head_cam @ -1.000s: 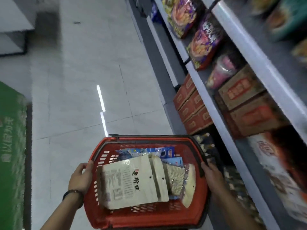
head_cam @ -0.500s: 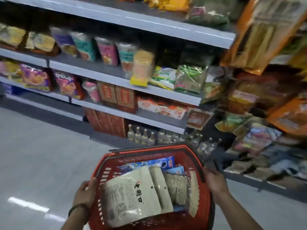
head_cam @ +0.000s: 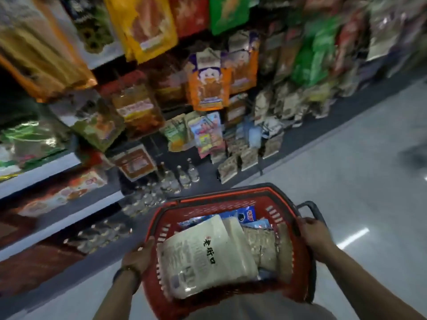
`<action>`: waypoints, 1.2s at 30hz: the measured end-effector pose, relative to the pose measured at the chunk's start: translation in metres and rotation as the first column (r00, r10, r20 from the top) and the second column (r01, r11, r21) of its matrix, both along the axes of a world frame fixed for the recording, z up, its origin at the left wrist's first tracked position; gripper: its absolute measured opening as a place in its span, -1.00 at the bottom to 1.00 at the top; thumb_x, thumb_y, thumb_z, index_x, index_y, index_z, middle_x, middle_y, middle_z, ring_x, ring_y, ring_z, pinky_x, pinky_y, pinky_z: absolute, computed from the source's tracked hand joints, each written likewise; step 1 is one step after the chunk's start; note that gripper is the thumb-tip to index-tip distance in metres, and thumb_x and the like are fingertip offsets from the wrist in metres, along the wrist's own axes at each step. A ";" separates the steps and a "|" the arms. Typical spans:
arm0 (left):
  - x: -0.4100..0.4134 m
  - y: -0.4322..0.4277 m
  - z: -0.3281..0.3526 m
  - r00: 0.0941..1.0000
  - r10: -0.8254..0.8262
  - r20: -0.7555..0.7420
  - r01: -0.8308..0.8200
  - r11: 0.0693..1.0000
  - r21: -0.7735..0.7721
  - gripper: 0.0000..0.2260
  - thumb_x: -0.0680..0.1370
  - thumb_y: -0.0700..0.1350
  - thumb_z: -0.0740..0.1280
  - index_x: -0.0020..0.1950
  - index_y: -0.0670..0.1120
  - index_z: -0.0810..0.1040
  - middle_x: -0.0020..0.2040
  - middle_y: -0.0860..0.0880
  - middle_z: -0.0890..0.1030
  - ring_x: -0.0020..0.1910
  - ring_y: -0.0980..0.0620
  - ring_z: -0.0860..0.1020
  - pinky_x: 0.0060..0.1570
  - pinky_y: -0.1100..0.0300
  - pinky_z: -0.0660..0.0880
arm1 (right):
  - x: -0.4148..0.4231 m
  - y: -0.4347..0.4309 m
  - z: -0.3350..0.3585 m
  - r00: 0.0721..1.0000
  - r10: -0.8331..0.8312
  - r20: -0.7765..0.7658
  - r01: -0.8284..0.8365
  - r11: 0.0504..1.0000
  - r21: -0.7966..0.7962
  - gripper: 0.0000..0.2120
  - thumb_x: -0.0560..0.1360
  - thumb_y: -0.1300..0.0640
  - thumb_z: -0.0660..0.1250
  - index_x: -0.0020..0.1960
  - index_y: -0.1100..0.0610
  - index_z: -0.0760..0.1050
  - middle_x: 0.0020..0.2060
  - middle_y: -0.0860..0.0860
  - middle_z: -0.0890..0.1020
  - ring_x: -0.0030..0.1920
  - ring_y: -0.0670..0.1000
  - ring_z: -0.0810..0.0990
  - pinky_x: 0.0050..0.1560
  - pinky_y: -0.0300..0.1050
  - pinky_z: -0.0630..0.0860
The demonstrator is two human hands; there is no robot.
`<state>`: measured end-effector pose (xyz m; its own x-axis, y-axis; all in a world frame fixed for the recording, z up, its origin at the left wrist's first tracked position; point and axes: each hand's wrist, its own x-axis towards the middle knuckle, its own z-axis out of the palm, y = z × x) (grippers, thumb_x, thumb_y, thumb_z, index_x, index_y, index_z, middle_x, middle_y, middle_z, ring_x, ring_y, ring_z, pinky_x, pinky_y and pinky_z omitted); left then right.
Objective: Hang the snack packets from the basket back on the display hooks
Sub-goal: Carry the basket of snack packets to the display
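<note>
I carry a red plastic basket (head_cam: 282,211) in front of me. My left hand (head_cam: 138,256) grips its left rim and my right hand (head_cam: 315,237) grips its right rim beside the black handle (head_cam: 313,210). On top inside lies a large cream packet with black characters (head_cam: 203,255), with a pale seed packet (head_cam: 263,245) and blue packets (head_cam: 247,214) behind it. Ahead, a display of hanging snack packets (head_cam: 209,88) fills the upper view; the hooks themselves are hidden by the bags.
Grey shelves (head_cam: 41,172) with boxed goods run along the left. Clear bottles (head_cam: 182,175) stand on the bottom shelf just ahead of the basket. More hanging bags (head_cam: 309,63) stretch off to the right. Pale tiled floor (head_cam: 346,162) lies to the right.
The view has swung right from the aisle floor and shelves to the hanging snack display. The basket stays held in both hands, with the packets inside unmoved.
</note>
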<state>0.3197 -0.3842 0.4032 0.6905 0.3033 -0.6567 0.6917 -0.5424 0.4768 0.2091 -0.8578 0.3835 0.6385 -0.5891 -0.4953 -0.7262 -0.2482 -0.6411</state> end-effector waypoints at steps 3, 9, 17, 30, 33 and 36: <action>0.033 -0.090 -0.008 0.995 -0.103 0.004 0.103 0.993 -0.057 -0.47 0.60 0.30 0.23 0.36 -0.05 0.58 0.22 -0.21 0.66 0.07 -0.21 0.65 0.06 0.01 0.58 | -0.021 -0.076 0.009 0.991 -0.136 -0.011 0.136 0.991 0.007 -0.58 0.70 -0.08 0.21 -0.11 0.19 0.64 -0.21 0.12 0.74 -0.16 0.18 0.72 0.02 0.17 0.67; 0.090 -0.281 0.053 0.915 -0.354 0.195 0.362 0.932 -0.006 -0.67 0.62 0.19 0.32 0.12 -0.06 0.62 0.06 -0.13 0.65 0.03 -0.17 0.61 0.04 0.03 0.49 | -0.045 -0.186 0.017 0.905 -0.421 -0.060 0.424 0.905 0.040 -0.64 0.67 -0.09 0.24 -0.06 0.14 0.65 -0.18 0.10 0.73 -0.14 0.16 0.70 -0.05 0.08 0.63; 0.218 -0.489 0.041 0.722 -0.652 0.231 0.680 0.731 -0.064 -0.76 0.69 0.09 0.23 0.23 -0.02 0.50 0.02 -0.08 0.62 -0.17 -0.02 0.59 -0.19 0.14 0.50 | -0.013 -0.317 0.026 0.788 -0.613 -0.055 0.609 0.789 -0.075 -0.63 0.69 -0.05 0.20 -0.10 0.15 0.62 -0.14 0.12 0.71 -0.10 0.17 0.68 0.10 0.15 0.64; 0.342 -0.814 0.031 0.452 -0.865 0.217 0.877 0.475 0.066 -0.39 0.63 0.32 0.09 0.40 -0.10 0.55 0.33 -0.22 0.60 0.26 -0.27 0.55 0.27 -0.09 0.46 | 0.024 -0.489 0.044 0.530 -0.848 -0.012 0.821 0.517 -0.242 -0.67 0.67 -0.11 0.15 -0.08 0.04 0.56 -0.16 0.12 0.67 0.00 0.26 0.65 -0.04 0.03 0.49; 0.358 -0.893 0.024 0.460 -0.867 0.193 0.864 0.487 0.125 -0.32 0.55 0.41 0.01 -0.06 -0.16 0.59 -0.08 -0.19 0.65 -0.10 -0.19 0.59 0.02 -0.04 0.53 | 0.042 -0.562 0.033 0.528 -0.849 0.017 0.827 0.510 -0.236 -0.66 0.67 -0.11 0.16 -0.05 0.06 0.60 -0.07 0.16 0.73 0.01 0.25 0.67 -0.04 0.02 0.50; 0.371 -0.967 0.034 0.492 -0.845 0.210 0.843 0.523 0.125 -0.34 0.58 0.43 0.02 -0.16 -0.16 0.47 -0.21 -0.14 0.54 -0.19 -0.18 0.55 -0.18 0.03 0.39 | 0.066 -0.651 0.039 0.527 -0.850 0.014 0.840 0.518 -0.162 -0.64 0.64 -0.14 0.17 -0.02 0.06 0.64 -0.08 0.11 0.72 -0.01 0.21 0.66 -0.01 0.03 0.55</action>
<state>0.6911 -1.3507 0.4376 0.7371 -0.5005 -0.4540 -0.2197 -0.8128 0.5395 0.2754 -1.5092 0.4223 -0.2232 -0.8959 -0.3841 -0.6745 0.4265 -0.6026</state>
